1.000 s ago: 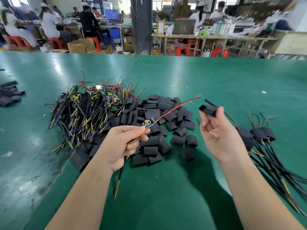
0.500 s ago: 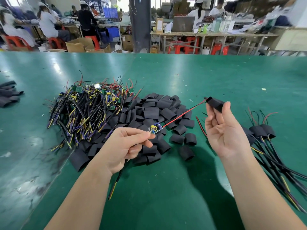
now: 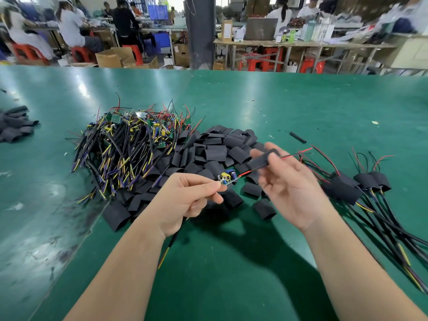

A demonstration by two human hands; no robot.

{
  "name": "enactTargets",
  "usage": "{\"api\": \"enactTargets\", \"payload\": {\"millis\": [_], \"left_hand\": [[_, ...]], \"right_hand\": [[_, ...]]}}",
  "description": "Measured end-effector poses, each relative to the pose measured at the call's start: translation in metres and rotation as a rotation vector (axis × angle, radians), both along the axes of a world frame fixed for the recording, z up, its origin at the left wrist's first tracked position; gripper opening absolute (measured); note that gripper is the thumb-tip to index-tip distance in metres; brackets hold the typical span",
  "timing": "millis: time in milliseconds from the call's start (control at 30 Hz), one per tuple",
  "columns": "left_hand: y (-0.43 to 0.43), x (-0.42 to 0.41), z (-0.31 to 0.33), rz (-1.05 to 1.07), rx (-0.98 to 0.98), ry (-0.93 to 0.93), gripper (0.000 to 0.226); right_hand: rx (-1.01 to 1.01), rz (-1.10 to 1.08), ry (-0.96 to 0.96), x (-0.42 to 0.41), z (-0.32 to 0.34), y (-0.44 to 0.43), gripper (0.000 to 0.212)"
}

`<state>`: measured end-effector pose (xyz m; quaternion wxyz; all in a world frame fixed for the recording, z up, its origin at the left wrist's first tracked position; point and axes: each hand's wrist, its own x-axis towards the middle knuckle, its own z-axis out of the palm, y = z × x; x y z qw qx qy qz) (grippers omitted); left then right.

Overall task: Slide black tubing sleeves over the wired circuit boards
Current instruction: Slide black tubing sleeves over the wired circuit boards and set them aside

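Two bare hands are seen in the head view, raised over the green table (image 3: 254,100) near the centre of the frame.

Left hand (image 3: 185,200): fingers curled, thumb and forefinger pinched on the near end of a small circuit board (image 3: 228,177). Yellow and blue components are visible on the board. A black cable (image 3: 171,242) with yellow leads hangs down from under this hand to the table.

Right hand (image 3: 294,193): a black tubing sleeve (image 3: 262,161) is pinched between thumb and fingertips, with the remaining fingers loosely spread. The hand is motion-blurred, so the exact grip cannot be told. The red and black leads (image 3: 298,152) are threaded through the sleeve and exit towards the upper right. A short stretch of red wire shows between sleeve and board, so the board is not yet covered.

Stock on the table:
- Unsleeved wired boards (image 3: 129,149) are heaped left of centre.
- Loose sleeves (image 3: 215,151) are piled just beside that heap, behind and under the hands.
- Sleeved units (image 3: 361,184) are laid at the right of the frame, with cables trailing to the lower right.
- A smaller sleeve heap (image 3: 16,126) sits at the far left edge.
- One thin black tube offcut (image 3: 297,137) lies apart, right of centre.

Seated workers, red stools and cluttered benches are visible along the top of the frame.
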<state>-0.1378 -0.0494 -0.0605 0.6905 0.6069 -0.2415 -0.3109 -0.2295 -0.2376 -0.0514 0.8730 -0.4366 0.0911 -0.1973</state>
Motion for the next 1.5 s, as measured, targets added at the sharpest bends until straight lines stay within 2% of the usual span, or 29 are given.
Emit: {"api": "enactTargets", "payload": {"millis": [133,267,367,433,500,600,667,767,867,1167,1333,1500], "left_hand": [[0.0,-0.001,0.001,0.017,-0.014,-0.016,0.018],[0.001,-0.001,0.001,0.0,-0.057,-0.04,0.016],[0.002,-0.001,0.002,-0.018,-0.054,-0.064,0.012],[0.003,0.0,0.002,-0.026,-0.066,-0.068,0.008],[0.003,-0.001,0.002,-0.036,-0.081,-0.068,0.015],[0.002,-0.003,0.002,-0.058,-0.091,-0.069,0.017],[0.001,-0.003,0.002,-0.067,-0.082,-0.076,0.017],[0.001,-0.004,0.002,-0.071,-0.048,-0.097,0.015],[0.001,-0.004,0.002,-0.053,-0.03,-0.124,0.01],[0.0,-0.002,0.001,0.018,-0.01,-0.142,0.018],[-0.001,-0.001,0.001,0.035,-0.032,-0.096,0.014],[-0.001,-0.003,0.002,-0.045,-0.01,-0.093,0.014]], "right_hand": [[-0.095,0.065,0.004,0.004,-0.005,0.017,0.028],[-0.085,-0.01,0.044,0.003,-0.006,0.012,0.021],[-0.052,0.047,0.048,0.001,-0.007,0.012,0.006],[-0.037,0.071,0.041,0.001,-0.006,0.015,0.006],[-0.037,0.066,0.053,0.002,-0.007,0.017,0.01],[-0.04,0.109,0.056,0.001,-0.005,0.018,0.004],[-0.051,0.164,0.05,0.0,-0.004,0.019,0.014],[-0.052,0.212,0.023,-0.002,-0.004,0.024,0.016],[-0.08,0.191,0.03,-0.002,-0.004,0.027,0.012],[-0.259,0.098,-0.013,-0.001,-0.01,0.03,0.013],[-0.272,0.123,-0.045,-0.002,-0.009,0.029,0.019],[-0.228,0.171,-0.066,-0.002,-0.009,0.032,0.021]]}}
